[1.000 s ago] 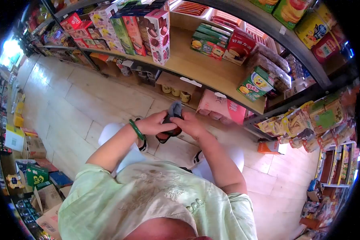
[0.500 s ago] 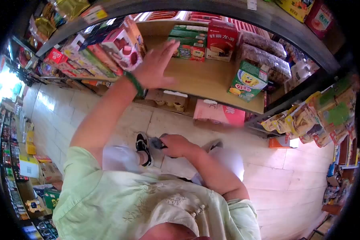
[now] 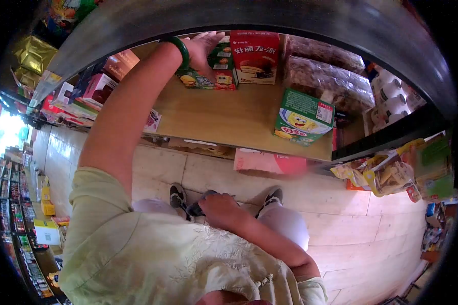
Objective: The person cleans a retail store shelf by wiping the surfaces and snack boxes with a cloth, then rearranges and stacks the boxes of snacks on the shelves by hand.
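Overhead, the dark edge of the upper shelf [image 3: 269, 19] arched across 12 o'clock (clock face laid on the head view), a low barrier just above the left hand [image 3: 202, 52]. That hand was between 11 and 12, at the green boxes [image 3: 225, 81], thumb spread apart from the fingers; firmness of contact could not be told. The green boxes stood on the wooden board [image 3: 203, 114], a red box [image 3: 254, 61] just beside them on their 3 o'clock side. The left forearm [image 3: 130, 117] ran from 9 toward 11, hiding part of the board and of the cartons [image 3: 99, 90] at 10. At 2: a cartoon-printed box [image 3: 304, 119] near the front edge, wrapped packs [image 3: 328, 81] behind. At 3: a pink box [image 3: 269, 161] below the board; snack bags [image 3: 387, 180] farther out. At 6: the right hand [image 3: 220, 209], fingers closed around a dark-grey item [image 3: 195, 208], shape unclear, between two shoes [image 3: 177, 194].
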Action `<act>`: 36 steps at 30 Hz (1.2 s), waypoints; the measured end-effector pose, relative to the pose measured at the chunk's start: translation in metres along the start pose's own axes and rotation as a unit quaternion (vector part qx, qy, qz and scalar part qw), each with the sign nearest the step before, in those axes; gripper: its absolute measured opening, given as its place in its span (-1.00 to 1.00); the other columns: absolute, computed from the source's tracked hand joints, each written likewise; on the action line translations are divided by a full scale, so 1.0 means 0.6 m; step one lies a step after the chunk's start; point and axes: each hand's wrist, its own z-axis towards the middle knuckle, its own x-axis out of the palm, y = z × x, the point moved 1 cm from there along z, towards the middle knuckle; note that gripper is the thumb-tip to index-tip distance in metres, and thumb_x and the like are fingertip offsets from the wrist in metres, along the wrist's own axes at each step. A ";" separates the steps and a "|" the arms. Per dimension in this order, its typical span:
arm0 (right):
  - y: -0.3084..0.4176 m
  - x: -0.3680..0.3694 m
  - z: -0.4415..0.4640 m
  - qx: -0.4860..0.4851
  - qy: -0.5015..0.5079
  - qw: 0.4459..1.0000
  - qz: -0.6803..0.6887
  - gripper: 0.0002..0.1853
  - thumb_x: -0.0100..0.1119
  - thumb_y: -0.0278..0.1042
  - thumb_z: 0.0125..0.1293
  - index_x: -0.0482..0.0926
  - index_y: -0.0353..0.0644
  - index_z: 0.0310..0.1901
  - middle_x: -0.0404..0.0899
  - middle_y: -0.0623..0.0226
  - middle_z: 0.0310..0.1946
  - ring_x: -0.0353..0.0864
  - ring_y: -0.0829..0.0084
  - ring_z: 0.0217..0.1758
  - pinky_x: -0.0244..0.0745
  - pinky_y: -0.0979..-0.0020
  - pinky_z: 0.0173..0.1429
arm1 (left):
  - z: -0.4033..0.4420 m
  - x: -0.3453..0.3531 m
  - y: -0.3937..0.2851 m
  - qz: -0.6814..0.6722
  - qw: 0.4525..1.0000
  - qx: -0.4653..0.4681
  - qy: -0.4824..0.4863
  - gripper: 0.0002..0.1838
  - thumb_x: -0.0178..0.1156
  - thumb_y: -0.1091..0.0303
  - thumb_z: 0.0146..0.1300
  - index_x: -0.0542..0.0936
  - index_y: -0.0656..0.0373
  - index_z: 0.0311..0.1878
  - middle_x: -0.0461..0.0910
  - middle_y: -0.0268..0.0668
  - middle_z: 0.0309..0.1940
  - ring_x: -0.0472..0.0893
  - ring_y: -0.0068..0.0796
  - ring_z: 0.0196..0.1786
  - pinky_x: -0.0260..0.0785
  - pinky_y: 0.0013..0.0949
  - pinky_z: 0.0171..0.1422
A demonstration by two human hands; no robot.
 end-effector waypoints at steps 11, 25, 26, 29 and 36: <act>-0.009 0.017 -0.001 -0.012 0.018 1.000 -0.011 -0.79 0.07 -0.40 0.03 0.55 -0.24 -0.27 0.60 0.07 -0.29 0.62 0.12 -0.16 0.51 0.11 -0.13 | 0.000 0.011 -0.004 0.113 0.992 -0.054 0.018 0.37 0.55 -0.13 -0.43 -0.10 -0.11 0.47 -0.16 -0.14 0.47 -0.13 -0.15 0.51 -0.13 -0.15 0.53; -0.001 0.025 0.006 -0.025 0.010 0.999 -0.038 -0.81 0.10 -0.40 0.03 0.56 -0.22 -0.28 0.60 0.08 -0.31 0.62 0.14 -0.19 0.51 0.15 -0.13 | -0.024 0.028 -0.004 0.170 0.983 -0.073 -0.020 0.35 0.57 0.07 -0.40 -0.13 -0.03 0.46 -0.01 -0.26 0.44 0.08 -0.24 0.45 0.06 -0.08 0.46; 0.002 0.017 0.004 -0.026 0.008 0.999 -0.042 -0.82 0.09 -0.41 0.04 0.56 -0.21 -0.28 0.60 0.09 -0.32 0.62 0.14 -0.19 0.51 0.16 -0.13 | -0.032 0.027 0.001 0.155 0.986 -0.069 -0.006 0.40 0.59 0.06 -0.44 -0.17 -0.07 0.46 -0.04 -0.22 0.45 0.04 -0.19 0.46 0.04 -0.08 0.47; 0.005 0.021 0.005 -0.023 0.000 0.999 -0.045 -0.83 0.08 -0.42 0.06 0.56 -0.19 -0.28 0.61 0.10 -0.32 0.62 0.15 -0.18 0.51 0.17 -0.13 | -0.057 0.028 -0.004 0.135 0.989 -0.066 0.014 0.46 0.60 0.08 -0.50 -0.21 -0.09 0.47 -0.07 -0.18 0.46 -0.01 -0.13 0.48 0.02 -0.08 0.48; 0.012 0.017 0.008 -0.008 0.013 0.998 -0.055 -0.83 0.05 -0.43 0.08 0.57 -0.17 -0.28 0.61 0.14 -0.30 0.61 0.16 -0.14 0.49 0.15 -0.12 | -0.096 0.055 -0.018 0.145 0.989 -0.019 -0.037 0.37 0.55 0.22 -0.41 -0.17 0.02 0.47 -0.06 -0.06 0.44 0.00 -0.03 0.47 -0.03 -0.06 0.49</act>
